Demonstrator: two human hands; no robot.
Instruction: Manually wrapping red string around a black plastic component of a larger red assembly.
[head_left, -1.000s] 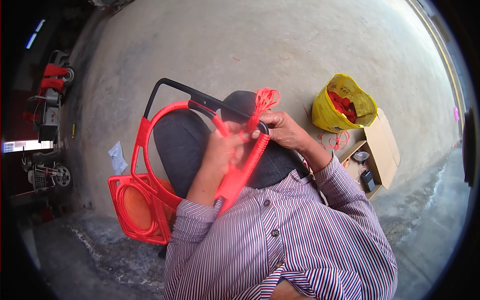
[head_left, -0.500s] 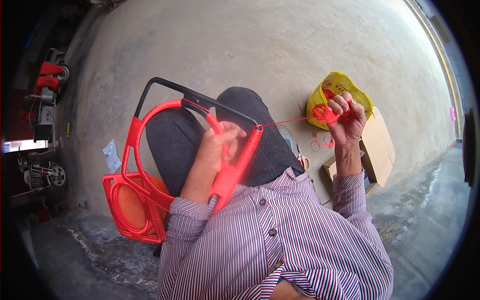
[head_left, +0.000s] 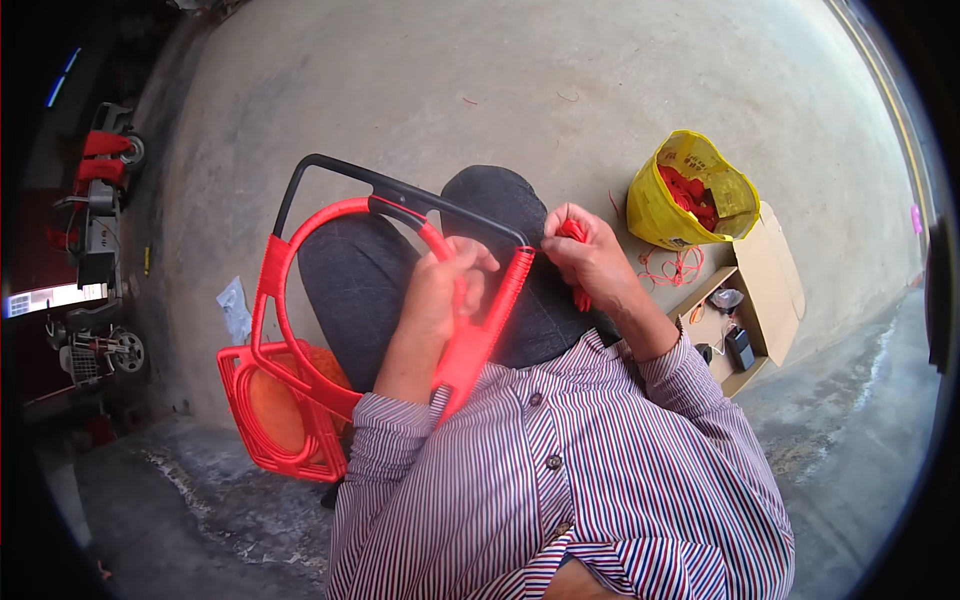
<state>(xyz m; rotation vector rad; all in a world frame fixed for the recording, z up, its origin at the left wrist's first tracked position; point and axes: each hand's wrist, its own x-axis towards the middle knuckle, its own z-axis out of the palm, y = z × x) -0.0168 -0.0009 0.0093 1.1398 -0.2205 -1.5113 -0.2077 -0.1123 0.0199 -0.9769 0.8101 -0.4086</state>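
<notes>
Across my lap lies a black bent-tube frame [head_left: 455, 212], much of it wrapped in red cord, with a curved red hoop [head_left: 268, 290] on its left side. My left hand [head_left: 430, 295] is closed round a red-wrapped bar inside the frame. By the frame's right corner, where the red winding meets bare black tube, is my right hand [head_left: 605, 265]. Its fingers are curled round a bundle of red cord [head_left: 582, 298], whose loops show above and below the palm. Lower left, a square red part [head_left: 235, 385] surrounds an orange round piece [head_left: 270, 410].
On the floor at right stands a yellow bag [head_left: 650, 205] with red cord inside. Loose red cord [head_left: 675, 268] lies beside it. An open cardboard box [head_left: 765, 285] holds a black device [head_left: 740, 348]. Clear plastic [head_left: 235, 310] lies left; wheeled vehicles [head_left: 100, 240] stand beyond.
My right hand has come left and slightly down from beside the yellow bag to the frame's corner, bringing the cord bundle. The taut cord span has closed up. My left hand keeps its grip.
</notes>
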